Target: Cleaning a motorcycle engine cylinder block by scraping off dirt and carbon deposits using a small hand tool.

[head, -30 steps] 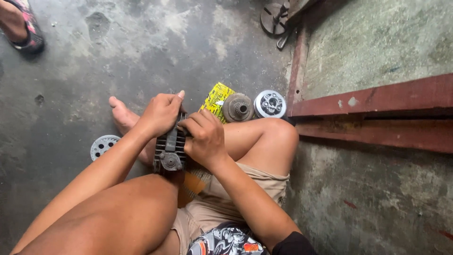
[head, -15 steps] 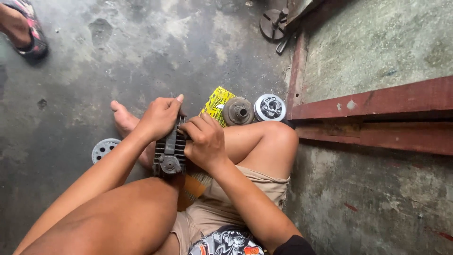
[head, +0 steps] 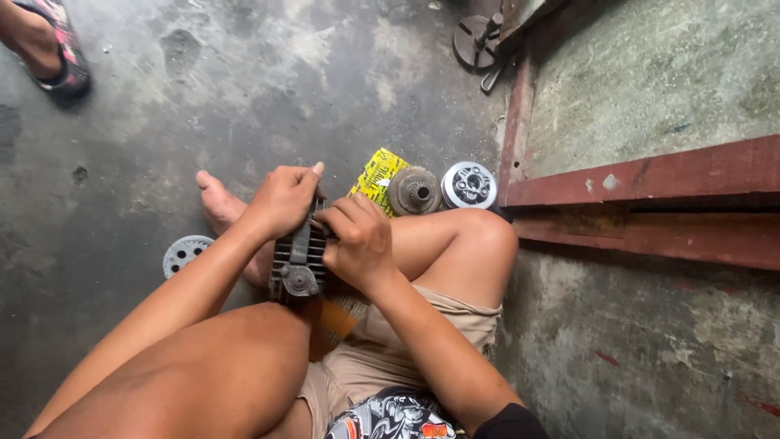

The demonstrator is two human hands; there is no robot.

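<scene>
I sit on a concrete floor with a dark finned metal engine part (head: pixel 297 262) held between my legs. My left hand (head: pixel 280 197) wraps over its top left side. My right hand (head: pixel 357 241) grips its right side, fingers curled against the fins. A round bolt head shows on the part's near face. Just beyond my hands lie a yellow printed packet (head: pixel 376 176), a grey round hub (head: pixel 414 191) and a silver round clutch-like disc (head: pixel 469 184).
A grey toothed gear (head: pixel 184 253) lies on the floor by my bare foot (head: pixel 218 206). Another person's sandalled foot (head: pixel 50 49) is at the top left. A red-painted step edge (head: pixel 650 179) runs along the right, with a dark metal tool (head: pixel 479 41) at the top.
Both hands stay on the finned part. The fingers shift only slightly.
</scene>
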